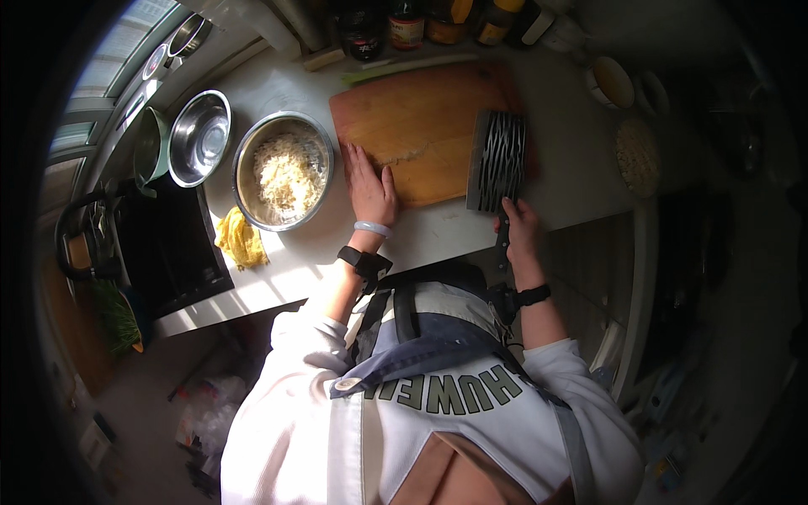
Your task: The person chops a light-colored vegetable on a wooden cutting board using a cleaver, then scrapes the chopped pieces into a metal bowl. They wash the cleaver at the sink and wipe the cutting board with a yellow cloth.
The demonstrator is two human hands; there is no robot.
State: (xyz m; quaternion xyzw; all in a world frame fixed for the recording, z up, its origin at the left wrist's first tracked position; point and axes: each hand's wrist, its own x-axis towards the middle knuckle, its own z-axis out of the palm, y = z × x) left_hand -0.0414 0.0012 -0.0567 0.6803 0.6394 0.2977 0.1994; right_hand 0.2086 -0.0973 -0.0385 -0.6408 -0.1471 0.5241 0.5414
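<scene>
My right hand (522, 230) grips the black handle of a broad cleaver (497, 161) with a dark striped blade, held over the right part of a wooden cutting board (435, 120). Flat on the board's left edge lies my left hand (372, 189), holding nothing, the thumb a little apart from the fingers. A thin line of pale chopped bits (404, 155) is on the board. Just left of that hand, a steel bowl (238, 173) contains a heap of pale shredded food (287, 177).
An empty-looking steel bowl (201, 139), a green pan (148, 148) and a yellow cloth (241, 238) are at the left, by a black cooktop (167, 246). A green stalk (410, 67) lies behind the board, before several jars. A bowl of yellow liquid (611, 82) stands at the right.
</scene>
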